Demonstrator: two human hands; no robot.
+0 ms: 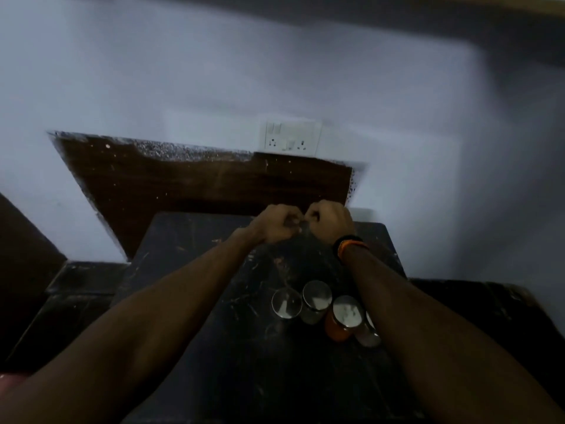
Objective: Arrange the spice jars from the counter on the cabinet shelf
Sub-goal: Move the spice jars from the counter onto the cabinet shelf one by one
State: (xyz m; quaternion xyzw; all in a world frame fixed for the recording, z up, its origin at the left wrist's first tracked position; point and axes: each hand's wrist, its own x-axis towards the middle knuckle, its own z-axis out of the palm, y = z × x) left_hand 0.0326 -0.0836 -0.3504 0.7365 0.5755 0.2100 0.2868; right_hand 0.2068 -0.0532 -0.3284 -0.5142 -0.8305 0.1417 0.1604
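On the scratched dark counter, four round jars with shiny metal lids are standing clustered, one showing orange contents, all well below and nearer than the fingers, untouched. Both hands, left and right, are curling into near fists, knuckles almost touching; whether something thin is pinched between them, I cannot tell. A black-and-orange band is circling the right wrist.

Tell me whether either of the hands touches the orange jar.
Apart. The head view shows both hands clenched together far beyond the orange jar, bare counter between.
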